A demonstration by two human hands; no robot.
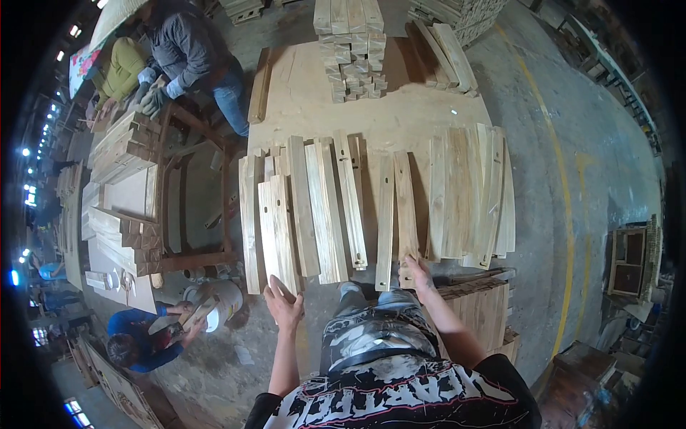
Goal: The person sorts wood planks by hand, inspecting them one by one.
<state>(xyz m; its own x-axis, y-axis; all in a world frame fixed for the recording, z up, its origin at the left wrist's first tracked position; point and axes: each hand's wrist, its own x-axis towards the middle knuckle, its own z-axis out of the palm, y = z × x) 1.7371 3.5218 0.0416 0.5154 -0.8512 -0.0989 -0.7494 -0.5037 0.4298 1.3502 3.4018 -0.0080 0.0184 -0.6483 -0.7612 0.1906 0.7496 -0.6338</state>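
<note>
My left hand [284, 306] is closed round the near end of a pale wooden board [277, 236], thumb on one side and fingers on the other. The fingers of my right hand [417, 276] grip the near end of a narrow wooden slat [404, 204]. Just left of that lies another slat [385, 222] with small slots near its ends. More boards [325, 214] lie side by side between my hands, and a further group [457, 193] lies to the right. What my fingers do beneath the wood is hidden.
A stack of wooden pieces [350, 57] stands at the back of the table [300, 100]. Two people [189, 53] are beside a wood-laden frame [196, 261] at left. A crouching person in blue [143, 336] is by a bucket [227, 300]. Stacked wood [475, 314] sits below right.
</note>
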